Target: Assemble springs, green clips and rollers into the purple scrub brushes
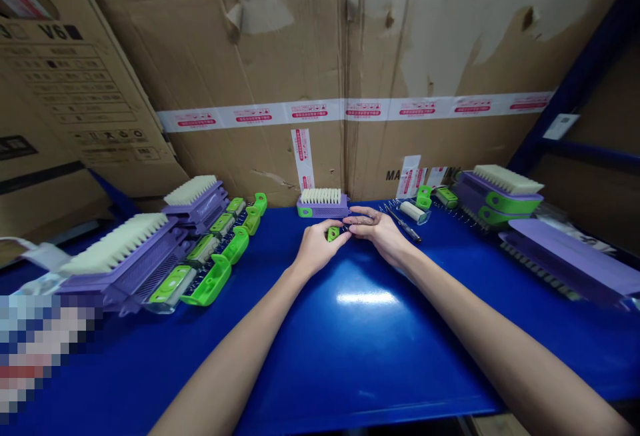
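My left hand (320, 244) is closed around a small green plastic piece (333, 233), which shows between thumb and forefinger. Close beside it, my right hand (379, 229) pinches with its thumb and fingers at the piece's right end. Something small and dark lies between the fingertips there, too small to name. Just behind both hands, a purple brush (325, 207) with cream bristles facing up and a green end stands on the blue table. Right of my right hand lie a pen-like dark tool (407, 228), some thin metal springs (390, 205) and a clear-and-white cylinder part (414, 212).
On the left are purple brushes (150, 256), boxy green-topped parts (173, 284) and green plastic covers (213, 283) in a row. More purple brushes (500, 196) and a long purple piece (575, 249) are at the right. Cardboard (250, 56) walls the back of the blue table (370, 356).
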The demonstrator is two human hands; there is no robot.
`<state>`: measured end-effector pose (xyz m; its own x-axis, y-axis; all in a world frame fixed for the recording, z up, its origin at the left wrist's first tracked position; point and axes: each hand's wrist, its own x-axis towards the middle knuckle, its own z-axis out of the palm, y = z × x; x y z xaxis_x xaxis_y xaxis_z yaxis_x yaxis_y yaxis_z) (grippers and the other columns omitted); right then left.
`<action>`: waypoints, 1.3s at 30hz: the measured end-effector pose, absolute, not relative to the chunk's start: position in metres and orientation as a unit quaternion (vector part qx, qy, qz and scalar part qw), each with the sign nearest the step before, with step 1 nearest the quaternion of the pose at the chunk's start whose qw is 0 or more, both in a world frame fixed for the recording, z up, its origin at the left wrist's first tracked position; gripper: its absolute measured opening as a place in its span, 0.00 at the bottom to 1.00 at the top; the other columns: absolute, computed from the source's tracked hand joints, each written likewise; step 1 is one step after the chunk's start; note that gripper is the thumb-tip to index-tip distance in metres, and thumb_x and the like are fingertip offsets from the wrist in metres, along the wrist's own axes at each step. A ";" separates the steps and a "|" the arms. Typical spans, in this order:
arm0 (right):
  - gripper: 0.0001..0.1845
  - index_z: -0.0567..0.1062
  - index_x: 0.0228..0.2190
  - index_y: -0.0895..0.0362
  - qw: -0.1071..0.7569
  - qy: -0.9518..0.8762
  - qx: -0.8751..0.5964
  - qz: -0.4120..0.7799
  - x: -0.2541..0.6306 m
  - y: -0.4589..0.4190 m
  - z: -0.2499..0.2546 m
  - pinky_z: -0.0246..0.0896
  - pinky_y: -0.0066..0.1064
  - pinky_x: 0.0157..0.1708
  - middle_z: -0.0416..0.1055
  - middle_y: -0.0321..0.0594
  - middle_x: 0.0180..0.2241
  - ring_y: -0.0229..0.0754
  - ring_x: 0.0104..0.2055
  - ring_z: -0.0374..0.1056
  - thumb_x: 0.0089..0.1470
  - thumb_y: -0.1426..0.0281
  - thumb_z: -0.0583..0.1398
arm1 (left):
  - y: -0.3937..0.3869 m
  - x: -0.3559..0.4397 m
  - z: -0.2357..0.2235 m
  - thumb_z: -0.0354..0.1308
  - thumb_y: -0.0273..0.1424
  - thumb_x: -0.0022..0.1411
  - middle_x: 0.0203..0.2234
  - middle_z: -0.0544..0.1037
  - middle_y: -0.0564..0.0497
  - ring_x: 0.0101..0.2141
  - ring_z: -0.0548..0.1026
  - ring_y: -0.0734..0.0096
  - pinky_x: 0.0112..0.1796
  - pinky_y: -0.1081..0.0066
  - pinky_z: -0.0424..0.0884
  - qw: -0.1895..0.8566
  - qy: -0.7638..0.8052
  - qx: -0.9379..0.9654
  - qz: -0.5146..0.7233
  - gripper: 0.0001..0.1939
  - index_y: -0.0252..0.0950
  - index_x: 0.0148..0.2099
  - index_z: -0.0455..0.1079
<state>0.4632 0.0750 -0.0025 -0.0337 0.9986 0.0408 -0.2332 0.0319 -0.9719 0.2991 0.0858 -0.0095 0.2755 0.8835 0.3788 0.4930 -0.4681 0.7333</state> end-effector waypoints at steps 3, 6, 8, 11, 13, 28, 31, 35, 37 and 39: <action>0.31 0.72 0.44 0.55 0.547 -0.467 -0.413 0.558 0.465 0.074 -0.002 0.62 0.29 0.35 0.77 0.40 0.39 0.39 0.36 0.71 0.33 0.76 0.67 | 0.088 0.299 -0.010 0.59 0.38 0.56 0.27 0.78 0.49 0.22 0.74 0.73 0.25 0.74 0.69 0.343 0.436 0.729 0.401 0.17 0.33 0.44 0.74; 0.31 0.72 0.44 0.55 0.546 -0.473 -0.396 0.566 0.466 0.074 -0.003 0.62 0.31 0.37 0.77 0.40 0.39 0.38 0.35 0.71 0.33 0.77 0.67 | 0.091 0.298 -0.011 0.56 0.36 0.58 0.26 0.77 0.48 0.20 0.73 0.76 0.20 0.77 0.65 0.418 0.424 0.692 0.408 0.15 0.31 0.43 0.73; 0.31 0.72 0.44 0.56 0.546 -0.480 -0.384 0.568 0.467 0.074 -0.005 0.62 0.32 0.39 0.77 0.40 0.39 0.38 0.35 0.71 0.33 0.77 0.67 | 0.091 0.298 -0.010 0.56 0.34 0.58 0.27 0.77 0.48 0.20 0.73 0.76 0.18 0.79 0.63 0.441 0.425 0.676 0.410 0.14 0.30 0.42 0.73; 0.30 0.73 0.43 0.56 0.552 -0.486 -0.374 0.565 0.466 0.074 -0.006 0.62 0.33 0.42 0.77 0.40 0.37 0.38 0.36 0.71 0.32 0.76 0.68 | 0.090 0.298 -0.008 0.56 0.34 0.58 0.27 0.76 0.47 0.21 0.73 0.76 0.16 0.80 0.62 0.453 0.422 0.669 0.411 0.14 0.30 0.41 0.73; 0.30 0.74 0.42 0.56 0.559 -0.483 -0.374 0.561 0.465 0.074 -0.006 0.62 0.34 0.44 0.76 0.39 0.37 0.38 0.36 0.71 0.32 0.75 0.68 | 0.089 0.298 -0.007 0.56 0.36 0.58 0.27 0.76 0.47 0.21 0.73 0.76 0.16 0.80 0.62 0.458 0.419 0.666 0.414 0.14 0.30 0.40 0.73; 0.28 0.74 0.39 0.57 0.573 -0.474 -0.359 0.564 0.463 0.072 -0.002 0.63 0.35 0.46 0.77 0.39 0.35 0.41 0.39 0.72 0.30 0.78 0.69 | 0.090 0.297 -0.005 0.62 0.32 0.53 0.30 0.78 0.45 0.25 0.76 0.72 0.20 0.77 0.69 0.536 0.399 0.615 0.418 0.17 0.28 0.44 0.71; 0.28 0.74 0.38 0.57 0.569 -0.476 -0.366 0.562 0.460 0.072 -0.003 0.65 0.35 0.45 0.77 0.40 0.35 0.42 0.40 0.72 0.29 0.78 0.69 | 0.091 0.297 -0.008 0.62 0.27 0.50 0.29 0.77 0.46 0.26 0.76 0.72 0.20 0.77 0.69 0.538 0.393 0.613 0.426 0.20 0.27 0.47 0.69; 0.23 0.74 0.34 0.57 0.576 -0.481 -0.376 0.543 0.454 0.071 -0.003 0.65 0.37 0.47 0.77 0.40 0.33 0.43 0.40 0.72 0.29 0.76 0.69 | 0.092 0.299 -0.011 0.60 0.22 0.47 0.30 0.77 0.47 0.28 0.76 0.72 0.20 0.78 0.69 0.533 0.389 0.607 0.442 0.23 0.28 0.49 0.68; 0.21 0.74 0.31 0.57 0.585 -0.485 -0.382 0.526 0.452 0.071 -0.002 0.65 0.37 0.47 0.77 0.39 0.33 0.43 0.40 0.73 0.28 0.75 0.70 | 0.092 0.299 -0.011 0.59 0.21 0.49 0.31 0.77 0.47 0.28 0.76 0.72 0.21 0.78 0.70 0.533 0.391 0.603 0.447 0.23 0.28 0.50 0.67; 0.21 0.75 0.31 0.57 0.590 -0.492 -0.391 0.508 0.452 0.071 -0.001 0.66 0.37 0.45 0.77 0.39 0.33 0.42 0.38 0.73 0.28 0.75 0.70 | 0.091 0.299 -0.009 0.57 0.22 0.51 0.32 0.77 0.46 0.29 0.76 0.72 0.22 0.78 0.71 0.538 0.387 0.601 0.447 0.22 0.28 0.51 0.67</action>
<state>0.4517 0.0706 -0.0008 0.0006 0.9832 0.1826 -0.2147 0.1784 -0.9602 0.2990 0.0910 -0.0095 0.3012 0.9460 0.1197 -0.0152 -0.1207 0.9926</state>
